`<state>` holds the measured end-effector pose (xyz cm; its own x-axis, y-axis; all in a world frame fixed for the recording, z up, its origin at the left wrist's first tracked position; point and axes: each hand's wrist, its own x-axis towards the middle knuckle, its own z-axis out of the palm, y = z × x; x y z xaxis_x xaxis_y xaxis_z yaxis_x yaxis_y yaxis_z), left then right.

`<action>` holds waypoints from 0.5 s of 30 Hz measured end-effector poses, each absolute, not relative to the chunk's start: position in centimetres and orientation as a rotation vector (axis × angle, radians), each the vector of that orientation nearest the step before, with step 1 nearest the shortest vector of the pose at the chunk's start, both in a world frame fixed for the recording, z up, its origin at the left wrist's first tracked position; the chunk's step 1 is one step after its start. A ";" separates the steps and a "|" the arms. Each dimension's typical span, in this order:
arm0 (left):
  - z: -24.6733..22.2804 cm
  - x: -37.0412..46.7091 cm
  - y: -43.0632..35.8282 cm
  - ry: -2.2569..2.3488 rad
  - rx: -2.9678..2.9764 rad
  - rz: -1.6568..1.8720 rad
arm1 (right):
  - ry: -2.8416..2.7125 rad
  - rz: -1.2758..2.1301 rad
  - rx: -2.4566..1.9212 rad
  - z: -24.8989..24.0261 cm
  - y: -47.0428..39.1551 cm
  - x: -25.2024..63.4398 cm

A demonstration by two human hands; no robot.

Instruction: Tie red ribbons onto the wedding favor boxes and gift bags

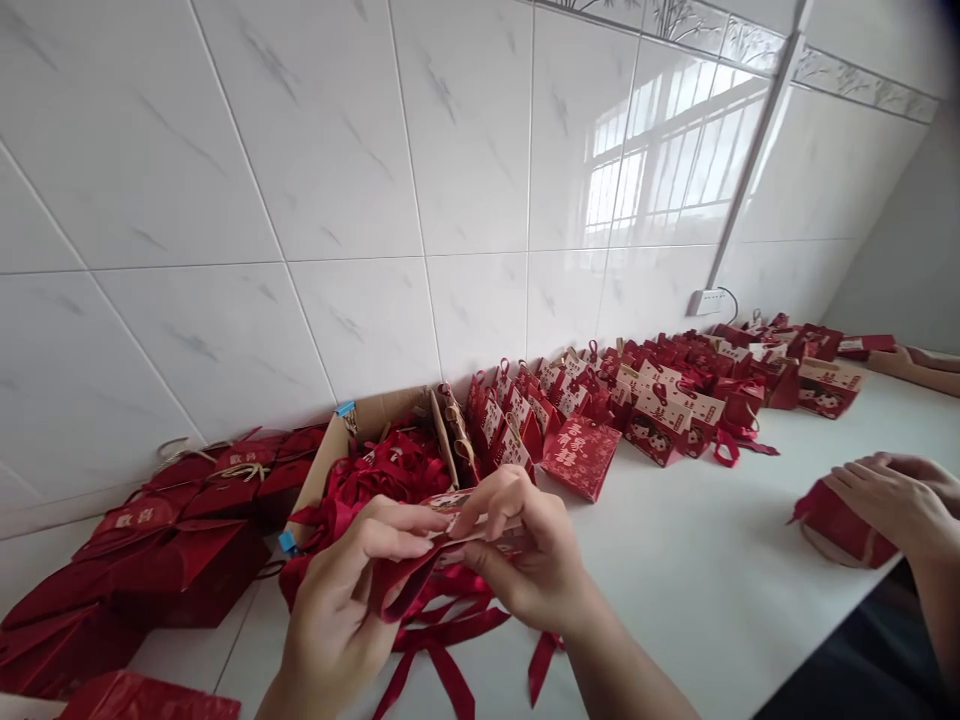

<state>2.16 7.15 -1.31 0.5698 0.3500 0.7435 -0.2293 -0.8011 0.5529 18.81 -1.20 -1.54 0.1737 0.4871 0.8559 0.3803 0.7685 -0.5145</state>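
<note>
In the middle of the view my left hand [341, 600] and my right hand [529, 560] hold a small red and cream printed paper box [409, 585] between their fingers. The fingers of both hands are pinched on its upper edges, and part of it is hidden behind them. Red ribbons [450, 675] lie on the table under my hands. Just behind them stands an open cardboard box [319, 480] filled with red ribbon [390, 465].
Dark red boxes [191, 570] are stacked at the left. Many small red and cream gift boxes [660, 425] line the tiled wall. At the right, another person's hands [896, 500] hold a red box [844, 525] on the white table [675, 560]. Another forearm [919, 370] shows at the far right.
</note>
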 end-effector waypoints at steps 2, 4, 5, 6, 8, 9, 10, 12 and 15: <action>-1.3 2.3 7.3 0.105 2.209 1.250 | -1.431 0.091 -0.759 -1.4 -1.2 18.9; -1.4 2.6 7.2 0.144 2.217 1.316 | -1.418 0.089 -0.767 -1.3 -1.2 19.0; -1.5 2.8 7.1 0.188 2.204 1.353 | -1.411 0.084 -0.775 -1.2 -1.2 19.1; -1.6 3.0 6.9 0.238 2.176 1.387 | -1.404 0.080 -0.785 -1.2 -1.2 19.2; -1.8 3.8 6.5 0.345 2.081 1.429 | -1.384 0.105 -0.805 -1.2 -1.2 19.3; -2.0 4.3 6.3 0.393 2.030 1.426 | -1.368 0.142 -0.815 -1.2 -1.1 19.4; -2.0 4.8 6.2 0.425 1.989 1.418 | -1.352 0.192 -0.829 -1.2 -1.1 19.6; -2.1 5.8 6.2 0.452 1.951 1.432 | -1.296 0.283 -0.832 -1.1 -1.1 20.2; -1.6 6.4 6.9 0.439 1.955 1.540 | -1.104 0.239 -0.800 -1.0 -1.8 22.7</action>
<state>6.41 6.89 -1.56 0.2706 0.5957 0.7563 -0.1075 -0.7620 0.6386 22.69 -1.79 -1.01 0.4578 0.5452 0.7023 0.2056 0.7036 -0.6802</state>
